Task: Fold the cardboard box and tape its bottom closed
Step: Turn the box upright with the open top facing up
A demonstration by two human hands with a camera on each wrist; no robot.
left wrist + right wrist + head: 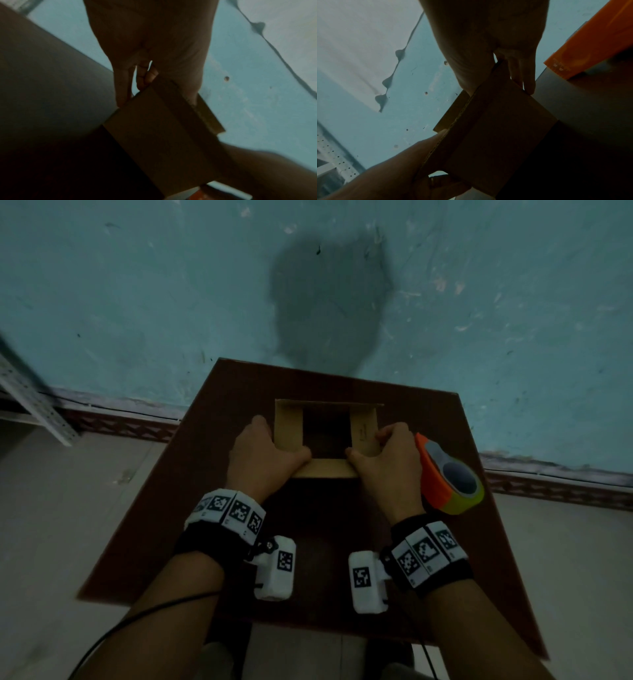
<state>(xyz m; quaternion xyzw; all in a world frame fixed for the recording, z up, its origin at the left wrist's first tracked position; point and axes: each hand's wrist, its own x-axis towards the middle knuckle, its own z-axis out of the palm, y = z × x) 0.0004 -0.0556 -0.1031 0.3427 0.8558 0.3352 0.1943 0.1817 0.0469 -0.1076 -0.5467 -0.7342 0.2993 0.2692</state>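
A blue-green wall [171, 285] filled most of what I could see, and in front of it stood a dark brown table [164, 508]. On the table's far half sat the cardboard box [364, 429], open end up, its side flaps folded inward around a dark square opening. The orange tape dispenser [448, 477] lay just beside the box on the right. The left hand [262, 455] gripped the box's near left corner, thumb hooked over the near flap; the right hand [387, 457] clasped the near right corner likewise, fingers curled round the wall.
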